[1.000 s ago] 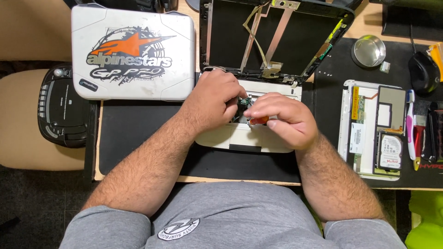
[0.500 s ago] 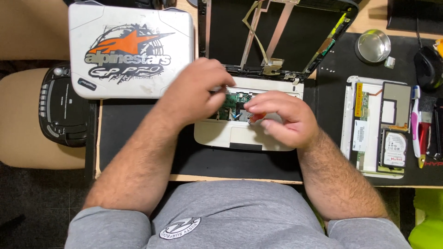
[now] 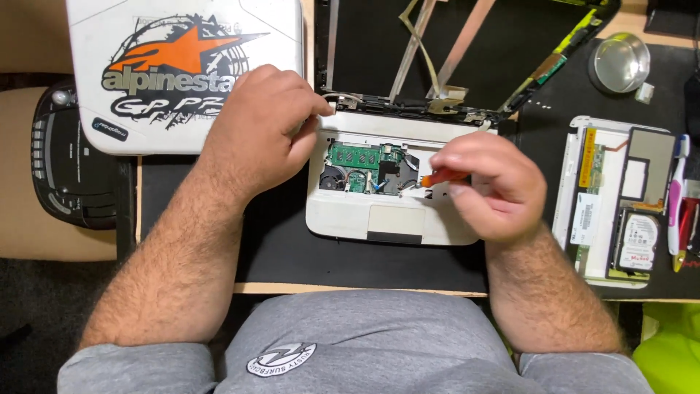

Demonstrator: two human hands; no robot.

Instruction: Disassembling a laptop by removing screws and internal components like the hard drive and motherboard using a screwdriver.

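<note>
Two bare hands work over a small white opened laptop base (image 3: 364, 219) with its green circuit board exposed.
Right hand (image 3: 487, 188) pinches an orange-handled screwdriver (image 3: 442, 176) above the base's right half; left hand (image 3: 264, 124), loosely curled and holding nothing, touches its rear-left corner beside a white stickered lid (image 3: 182, 73).
</note>
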